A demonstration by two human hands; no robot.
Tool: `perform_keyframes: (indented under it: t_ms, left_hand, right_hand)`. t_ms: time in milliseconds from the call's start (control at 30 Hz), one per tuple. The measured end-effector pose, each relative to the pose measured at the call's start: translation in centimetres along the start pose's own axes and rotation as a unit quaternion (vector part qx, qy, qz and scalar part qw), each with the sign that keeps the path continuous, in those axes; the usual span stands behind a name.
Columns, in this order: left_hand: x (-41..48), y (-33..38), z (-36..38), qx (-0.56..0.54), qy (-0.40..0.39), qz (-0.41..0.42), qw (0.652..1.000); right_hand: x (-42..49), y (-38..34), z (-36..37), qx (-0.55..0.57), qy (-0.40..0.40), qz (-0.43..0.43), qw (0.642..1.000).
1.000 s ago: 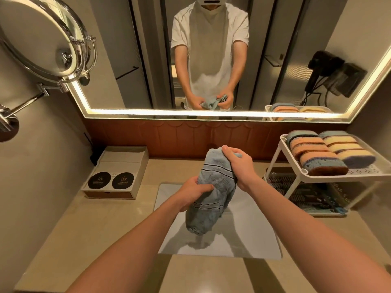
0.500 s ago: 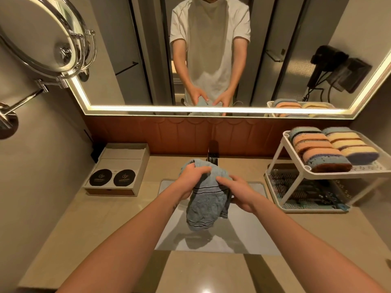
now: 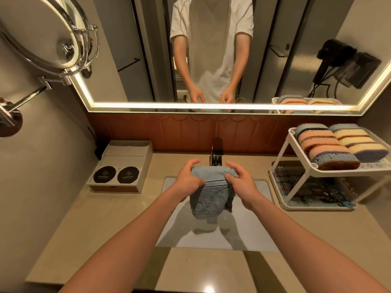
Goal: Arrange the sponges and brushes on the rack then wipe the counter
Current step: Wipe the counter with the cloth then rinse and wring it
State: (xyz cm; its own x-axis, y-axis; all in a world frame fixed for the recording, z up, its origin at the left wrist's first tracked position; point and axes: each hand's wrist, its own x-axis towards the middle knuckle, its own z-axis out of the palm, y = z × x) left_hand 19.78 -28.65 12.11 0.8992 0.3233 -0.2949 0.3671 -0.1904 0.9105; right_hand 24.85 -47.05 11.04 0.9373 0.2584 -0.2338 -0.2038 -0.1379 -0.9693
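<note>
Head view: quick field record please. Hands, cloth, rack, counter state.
left hand: grips the top edge of the blue cloth, left side
right hand: grips the same edge, right side
cloth: bunched, hanging over the sink, in front of the faucet
top tier: sponges in two rows on the white rack
lower tier: dark items, too murky to identify
counter: beige; cloth not touching it
left of sink: box with two black round discs
</note>
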Motion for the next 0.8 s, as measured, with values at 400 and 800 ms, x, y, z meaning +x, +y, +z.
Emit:
perform_keyframes:
  t_ms: [400, 800]
  left_hand:
    - [-0.4, 0.1, -0.7, 0.357, 0.228, 0.23, 0.876]
    - [-0.5, 0.6, 1.7, -0.215, -0.046, -0.212, 0.952]
  right_hand:
    - [-0.5, -1.9, 1.3, -0.121, -0.094, 0.015, 0.988]
    - [-1.1, -3.3, 3.6, -0.398, -0.028, -0.16, 0.903]
